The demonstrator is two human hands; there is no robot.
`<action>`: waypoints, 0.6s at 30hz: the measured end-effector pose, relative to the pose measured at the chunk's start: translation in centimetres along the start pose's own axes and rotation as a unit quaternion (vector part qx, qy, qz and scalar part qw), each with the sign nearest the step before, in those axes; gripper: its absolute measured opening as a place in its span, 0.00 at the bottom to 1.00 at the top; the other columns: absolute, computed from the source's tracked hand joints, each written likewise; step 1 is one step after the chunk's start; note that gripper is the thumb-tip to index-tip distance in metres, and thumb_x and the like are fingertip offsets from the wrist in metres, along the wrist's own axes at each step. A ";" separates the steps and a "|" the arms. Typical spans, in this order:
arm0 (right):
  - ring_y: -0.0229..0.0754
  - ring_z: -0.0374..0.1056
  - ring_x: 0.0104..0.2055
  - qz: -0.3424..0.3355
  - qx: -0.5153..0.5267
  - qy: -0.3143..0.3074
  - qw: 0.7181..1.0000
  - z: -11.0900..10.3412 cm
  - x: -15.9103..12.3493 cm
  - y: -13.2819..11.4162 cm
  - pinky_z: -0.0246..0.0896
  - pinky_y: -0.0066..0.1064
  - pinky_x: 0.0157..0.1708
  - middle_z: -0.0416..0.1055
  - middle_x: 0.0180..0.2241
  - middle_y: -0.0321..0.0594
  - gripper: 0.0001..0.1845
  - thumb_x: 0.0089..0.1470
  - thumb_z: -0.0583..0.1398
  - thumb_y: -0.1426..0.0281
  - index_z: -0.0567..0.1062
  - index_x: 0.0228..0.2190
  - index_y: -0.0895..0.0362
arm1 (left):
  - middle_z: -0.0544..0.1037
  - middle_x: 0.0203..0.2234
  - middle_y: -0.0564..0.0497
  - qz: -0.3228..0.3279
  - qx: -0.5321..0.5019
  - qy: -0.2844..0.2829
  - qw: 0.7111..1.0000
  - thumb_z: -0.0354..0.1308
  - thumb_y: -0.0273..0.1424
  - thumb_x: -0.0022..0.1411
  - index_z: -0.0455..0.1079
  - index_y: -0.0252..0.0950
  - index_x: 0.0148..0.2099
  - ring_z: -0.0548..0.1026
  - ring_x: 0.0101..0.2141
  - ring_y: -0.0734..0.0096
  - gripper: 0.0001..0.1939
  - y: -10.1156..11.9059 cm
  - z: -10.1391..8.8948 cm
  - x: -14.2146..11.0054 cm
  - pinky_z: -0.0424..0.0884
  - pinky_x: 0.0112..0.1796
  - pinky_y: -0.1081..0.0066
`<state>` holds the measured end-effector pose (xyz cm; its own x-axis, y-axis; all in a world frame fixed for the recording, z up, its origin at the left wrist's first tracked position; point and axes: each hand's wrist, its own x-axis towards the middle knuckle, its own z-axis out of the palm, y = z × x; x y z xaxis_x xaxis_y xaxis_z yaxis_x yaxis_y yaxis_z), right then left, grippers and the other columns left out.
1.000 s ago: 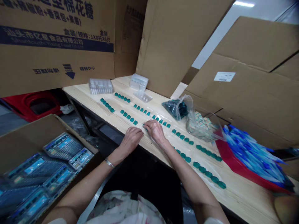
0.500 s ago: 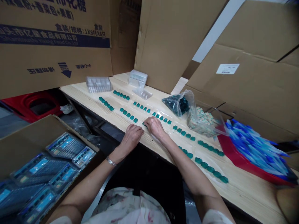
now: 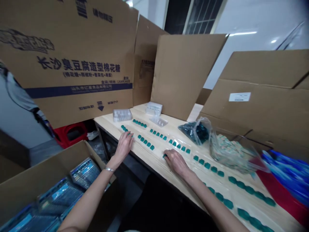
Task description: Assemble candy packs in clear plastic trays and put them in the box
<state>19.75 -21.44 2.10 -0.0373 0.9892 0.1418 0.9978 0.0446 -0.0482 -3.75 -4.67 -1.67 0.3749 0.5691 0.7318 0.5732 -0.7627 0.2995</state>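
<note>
Rows of small teal pieces (image 3: 145,141) lie in clear plastic trays along a light wooden table (image 3: 159,167). My left hand (image 3: 125,143) reaches out to the far-left tray, fingers stretched flat over its teal pieces, a bracelet on the wrist. My right hand (image 3: 175,161) rests palm down nearer the table's front edge, fingers curled over a teal piece (image 3: 165,156) at their tips. Whether those fingers hold it I cannot make out.
Stacked clear trays (image 3: 122,115) sit at the table's far end. A bag of teal pieces (image 3: 196,132), a bag of pale packets (image 3: 229,149) and a red bin of blue items (image 3: 287,180) stand right. Cardboard boxes (image 3: 72,64) surround the table; a carton of blister packs (image 3: 60,196) sits lower left.
My left hand has moved away from my right hand, out to the far-left tray, and opened flat. The view has tilted up. My right hand stays on the same tray.
</note>
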 end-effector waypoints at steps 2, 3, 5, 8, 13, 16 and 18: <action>0.46 0.68 0.41 -0.009 0.014 0.025 1.000 0.4 -0.5 0.1 0.61 0.33 0.42 0.73 0.36 0.48 0.11 0.55 0.54 0.75 0.71 0.40 0.61 | 0.73 0.45 0.39 0.000 0.038 -0.036 0.999 0.47 0.31 0.63 0.70 0.32 0.45 0.68 0.50 0.57 0.14 -2.1 0.0 0.1 0.64 0.51 0.54; 0.47 0.68 0.43 -0.017 0.020 0.044 0.999 0.6 -0.6 0.0 0.61 0.34 0.43 0.72 0.39 0.49 0.13 0.55 0.55 0.74 0.70 0.43 0.61 | 0.74 0.44 0.39 0.005 0.044 -0.057 0.997 0.47 0.31 0.64 0.71 0.32 0.45 0.69 0.49 0.58 0.14 -2.6 0.2 0.0 0.65 0.51 0.55; 0.48 0.67 0.46 -0.040 0.033 0.082 0.995 0.9 -0.6 -0.1 0.62 0.37 0.46 0.71 0.43 0.51 0.15 0.54 0.56 0.73 0.69 0.45 0.61 | 0.75 0.43 0.40 0.019 0.043 -0.083 0.995 0.47 0.31 0.64 0.70 0.33 0.46 0.72 0.46 0.60 0.14 -2.9 0.9 -0.3 0.68 0.48 0.57; 0.48 0.68 0.45 -0.073 0.055 0.109 0.990 0.5 0.0 -0.5 0.63 0.38 0.45 0.71 0.41 0.51 0.11 0.54 0.56 0.73 0.72 0.41 0.61 | 0.74 0.44 0.41 0.036 0.042 -0.089 0.994 0.47 0.31 0.64 0.69 0.34 0.47 0.72 0.46 0.60 0.14 -2.1 1.9 -0.8 0.69 0.47 0.59; 0.46 0.69 0.42 -0.121 0.076 0.144 0.979 -1.4 0.6 -0.7 0.66 0.37 0.42 0.72 0.38 0.48 0.08 0.56 0.54 0.74 0.74 0.33 0.59 | 0.73 0.44 0.43 0.042 0.064 -0.096 0.992 0.45 0.31 0.65 0.67 0.33 0.49 0.71 0.46 0.65 0.15 -1.8 1.5 0.9 0.67 0.48 0.65; 0.45 0.70 0.40 -0.127 0.078 0.162 0.975 -2.4 0.4 -0.4 0.67 0.36 0.41 0.73 0.36 0.47 0.11 0.58 0.53 0.71 0.74 0.29 0.59 | 0.70 0.45 0.42 -0.014 0.134 -0.085 0.987 0.44 0.31 0.65 0.64 0.33 0.50 0.69 0.45 0.66 0.15 -4.0 0.4 4.3 0.65 0.47 0.67; 0.44 0.70 0.39 -0.123 0.080 0.165 0.975 -2.6 0.1 -0.1 0.67 0.36 0.40 0.73 0.35 0.46 0.13 0.58 0.52 0.69 0.73 0.26 0.58 | 0.68 0.47 0.39 -0.048 0.167 -0.075 0.982 0.45 0.29 0.64 0.62 0.31 0.52 0.66 0.47 0.61 0.16 -6.3 -0.1 7.0 0.64 0.47 0.63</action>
<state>19.76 -21.70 4.73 -0.2292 0.8478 0.4782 0.9386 0.3227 -0.1222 -4.79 4.05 1.59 0.3960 0.6914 0.6043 0.8092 -0.5738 0.1262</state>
